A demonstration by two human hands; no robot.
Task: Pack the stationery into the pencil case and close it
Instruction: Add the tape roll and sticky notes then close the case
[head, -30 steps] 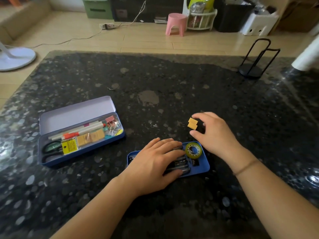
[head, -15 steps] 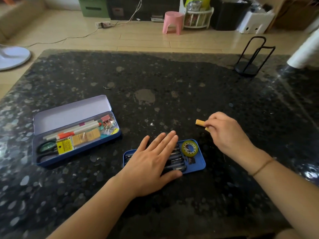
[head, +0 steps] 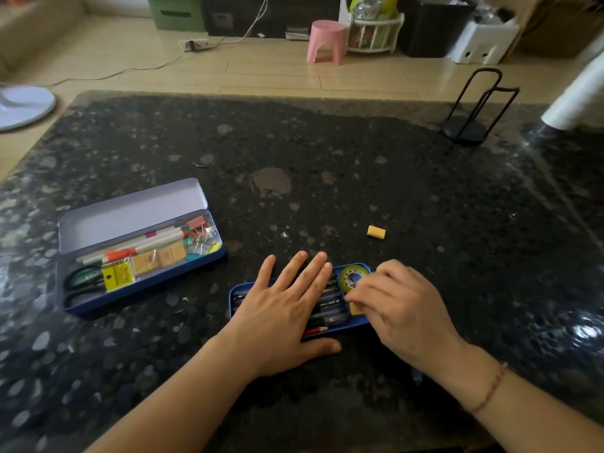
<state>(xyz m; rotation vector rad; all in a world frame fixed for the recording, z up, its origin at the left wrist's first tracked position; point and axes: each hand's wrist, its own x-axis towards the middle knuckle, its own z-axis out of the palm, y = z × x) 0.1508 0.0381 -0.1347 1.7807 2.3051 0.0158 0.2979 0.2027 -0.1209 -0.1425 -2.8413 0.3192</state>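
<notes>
— Since half a second ago: right hand (head: 397,305) has come back over the blue tray (head: 236,297), fingers curled on a small yellow eraser (head: 355,309) at the tray's right end; blur hides whether it is pinched or only touched. A second yellow eraser (head: 376,231) now lies alone on the counter (head: 425,191), well apart.

— Left hand?

— Left hand (head: 282,310): flat, fingers straight, resting on the dark pens (head: 328,305) in the tray. Tape roll (head: 353,277): at the tray's far right corner, beside the right hand.

— Pencil case?

— Pencil case (head: 140,289): left on the counter, lid open, holding scissors (head: 81,279), markers (head: 143,245), binder clips (head: 201,232). Far right: black wire stand (head: 470,116).
</notes>
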